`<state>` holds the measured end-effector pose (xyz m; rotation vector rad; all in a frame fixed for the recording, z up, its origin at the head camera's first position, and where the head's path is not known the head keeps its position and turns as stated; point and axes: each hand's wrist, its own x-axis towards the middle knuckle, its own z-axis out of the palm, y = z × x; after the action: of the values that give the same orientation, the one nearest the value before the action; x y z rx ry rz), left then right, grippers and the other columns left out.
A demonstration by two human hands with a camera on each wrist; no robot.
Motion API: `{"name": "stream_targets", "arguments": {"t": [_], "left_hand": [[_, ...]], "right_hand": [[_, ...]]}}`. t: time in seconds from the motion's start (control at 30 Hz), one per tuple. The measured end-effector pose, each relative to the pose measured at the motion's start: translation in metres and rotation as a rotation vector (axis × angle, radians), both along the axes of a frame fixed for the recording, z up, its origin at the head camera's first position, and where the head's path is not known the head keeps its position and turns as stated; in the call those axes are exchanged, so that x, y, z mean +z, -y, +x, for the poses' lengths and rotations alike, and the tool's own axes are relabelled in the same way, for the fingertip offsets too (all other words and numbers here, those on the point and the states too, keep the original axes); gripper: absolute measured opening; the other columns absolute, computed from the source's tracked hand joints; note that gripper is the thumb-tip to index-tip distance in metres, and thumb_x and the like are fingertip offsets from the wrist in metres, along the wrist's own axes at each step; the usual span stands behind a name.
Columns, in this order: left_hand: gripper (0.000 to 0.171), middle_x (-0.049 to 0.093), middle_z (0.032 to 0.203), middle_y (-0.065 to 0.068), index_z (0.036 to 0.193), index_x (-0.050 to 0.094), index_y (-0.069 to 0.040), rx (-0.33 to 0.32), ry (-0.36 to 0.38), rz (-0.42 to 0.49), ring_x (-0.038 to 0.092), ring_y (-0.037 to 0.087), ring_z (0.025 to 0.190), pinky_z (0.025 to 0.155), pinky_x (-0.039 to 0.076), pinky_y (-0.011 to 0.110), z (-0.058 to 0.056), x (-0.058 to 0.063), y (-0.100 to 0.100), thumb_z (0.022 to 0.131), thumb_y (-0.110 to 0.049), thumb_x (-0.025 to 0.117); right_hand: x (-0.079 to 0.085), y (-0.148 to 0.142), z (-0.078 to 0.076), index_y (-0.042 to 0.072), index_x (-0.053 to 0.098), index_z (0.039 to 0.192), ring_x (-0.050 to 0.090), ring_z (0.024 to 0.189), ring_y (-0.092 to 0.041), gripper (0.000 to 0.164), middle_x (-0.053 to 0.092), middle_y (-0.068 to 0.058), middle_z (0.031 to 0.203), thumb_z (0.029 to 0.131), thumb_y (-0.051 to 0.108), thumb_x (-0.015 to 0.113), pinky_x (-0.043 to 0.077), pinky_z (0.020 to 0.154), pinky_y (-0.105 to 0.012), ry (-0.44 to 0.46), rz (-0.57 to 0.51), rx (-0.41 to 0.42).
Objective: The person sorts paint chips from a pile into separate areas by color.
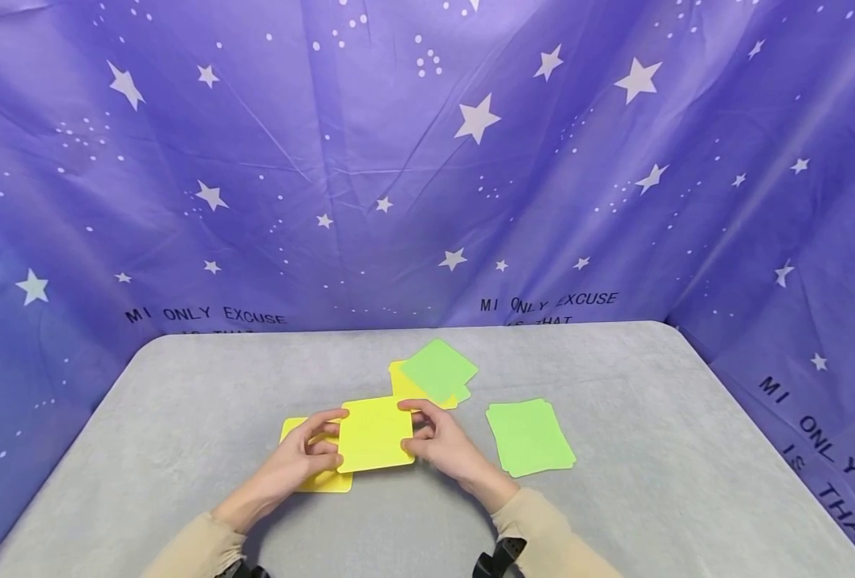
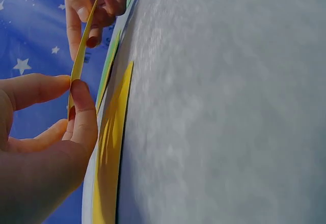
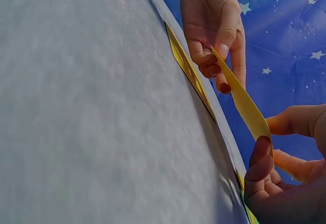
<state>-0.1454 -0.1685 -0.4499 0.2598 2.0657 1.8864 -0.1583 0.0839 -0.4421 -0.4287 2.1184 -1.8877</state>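
Between both hands a yellow square card (image 1: 375, 434) is held up above the table. My left hand (image 1: 293, 464) pinches its left edge between thumb and fingers, and my right hand (image 1: 447, 445) pinches its right edge the same way. The wrist views show the card (image 2: 83, 56) edge-on, thin and slightly bent. Below the left hand lie yellow cards (image 1: 329, 482), partly hidden by that hand and the held card. Past the right hand, green cards (image 1: 439, 368) overlap a yellow card (image 1: 404, 385) at the back.
To the right is a loosely squared stack of green cards (image 1: 531, 437). The grey table (image 1: 637, 401) has rounded back corners. A purple curtain with white stars (image 1: 398, 160) hangs behind and beside it.
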Motion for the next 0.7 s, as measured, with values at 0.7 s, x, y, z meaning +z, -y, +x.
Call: {"name": "stream_targets", "arguments": {"t": [0.7], "left_hand": [[0.069, 0.037, 0.132, 0.023, 0.146, 0.033, 0.004, 0.073, 0.053, -0.084, 0.056, 0.017, 0.098, 0.076, 0.050, 0.024, 0.018, 0.004, 0.053, 0.086, -0.002, 0.067]], "right_hand": [[-0.003, 0.054, 0.006, -0.008, 0.056, 0.123, 0.059, 0.074, -0.013, 0.051, 0.052, -0.010, 0.101, 0.075, -0.005, 0.072, 0.049, 0.062, -0.021, -0.149, 0.182, -0.026]]}}
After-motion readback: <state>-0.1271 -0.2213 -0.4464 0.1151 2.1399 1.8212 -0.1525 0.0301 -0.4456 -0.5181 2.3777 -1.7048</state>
